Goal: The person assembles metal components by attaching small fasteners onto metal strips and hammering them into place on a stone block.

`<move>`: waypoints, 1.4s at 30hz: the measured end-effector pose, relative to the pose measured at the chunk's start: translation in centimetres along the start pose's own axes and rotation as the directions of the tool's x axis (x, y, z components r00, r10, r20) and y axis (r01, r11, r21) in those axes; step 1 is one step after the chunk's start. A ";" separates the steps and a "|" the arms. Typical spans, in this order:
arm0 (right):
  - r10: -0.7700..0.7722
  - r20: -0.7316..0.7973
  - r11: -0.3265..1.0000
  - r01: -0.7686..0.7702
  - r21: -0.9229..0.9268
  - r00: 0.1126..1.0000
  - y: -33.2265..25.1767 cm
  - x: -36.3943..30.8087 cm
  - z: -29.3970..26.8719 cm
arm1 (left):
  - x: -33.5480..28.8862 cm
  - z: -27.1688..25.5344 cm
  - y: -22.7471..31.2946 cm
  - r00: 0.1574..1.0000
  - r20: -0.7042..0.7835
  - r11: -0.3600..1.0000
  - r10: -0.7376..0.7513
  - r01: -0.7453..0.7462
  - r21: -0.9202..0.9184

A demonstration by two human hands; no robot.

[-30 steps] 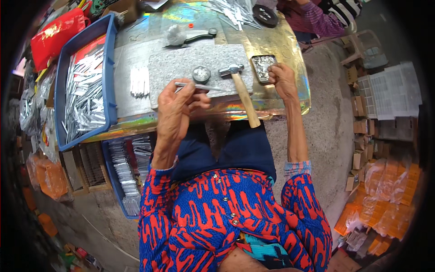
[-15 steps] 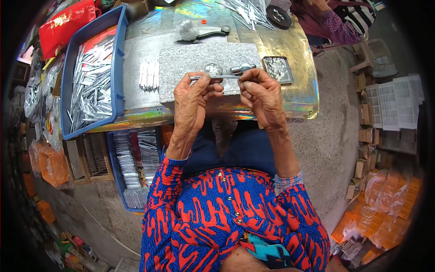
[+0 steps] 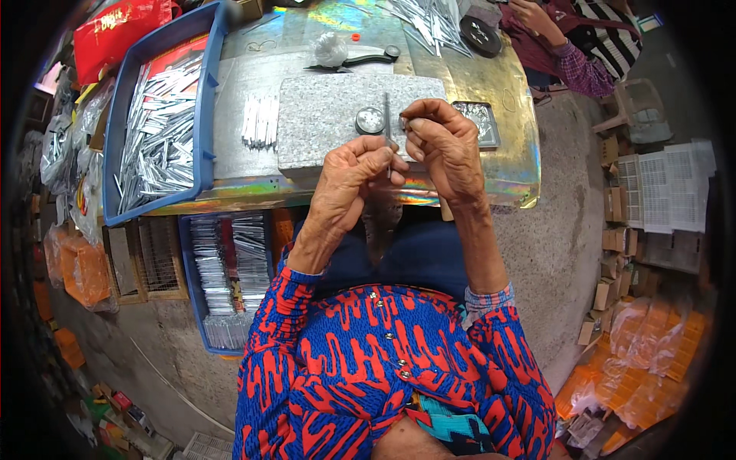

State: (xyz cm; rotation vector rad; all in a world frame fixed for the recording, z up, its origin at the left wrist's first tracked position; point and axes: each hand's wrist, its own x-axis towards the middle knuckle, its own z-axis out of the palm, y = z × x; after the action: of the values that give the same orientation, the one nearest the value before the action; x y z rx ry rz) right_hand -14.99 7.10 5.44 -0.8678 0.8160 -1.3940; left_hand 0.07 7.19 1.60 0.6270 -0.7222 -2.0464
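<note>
- Iridescent foil is covering the worktable (image 3: 506, 165), with a grey stone slab (image 3: 326, 126) lying on it.
- Left hand (image 3: 349, 180) is pinching the lower end of a thin metal strip (image 3: 387, 134).
- Right hand (image 3: 445, 146) is gripping its upper part, above the slab's near edge.
- Blue tray (image 3: 203, 115) is sitting left.

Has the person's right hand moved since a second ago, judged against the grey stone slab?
Yes. The right hand left the slab's right edge and came inward to the grey stone slab's front, meeting the left hand on a thin metal strip.

Iridescent worktable (image 3: 506, 165) on concrete floor (image 3: 552, 253)
</note>
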 end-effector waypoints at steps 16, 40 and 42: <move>-0.059 -0.103 0.990 0.045 -0.135 0.993 0.9 -3.1 1.9 | 0.1 0.3 0.7 0.997 -0.051 0.972 0.052 -0.062 -0.225; -0.240 0.017 0.727 0.191 -0.660 0.971 1.5 -3.3 2.0 | -0.3 0.9 0.8 0.909 -0.141 0.892 0.392 -0.338 0.301; -0.232 -0.024 0.791 0.175 -0.587 0.972 1.7 -3.4 2.2 | -0.3 0.8 0.9 0.930 -0.137 0.931 0.341 -0.314 0.186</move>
State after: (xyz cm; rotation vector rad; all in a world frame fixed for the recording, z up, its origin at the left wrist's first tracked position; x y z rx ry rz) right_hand -12.35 10.54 4.93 -1.4055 1.2933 -1.3943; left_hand 0.21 7.21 2.86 0.7084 -0.8373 -1.6183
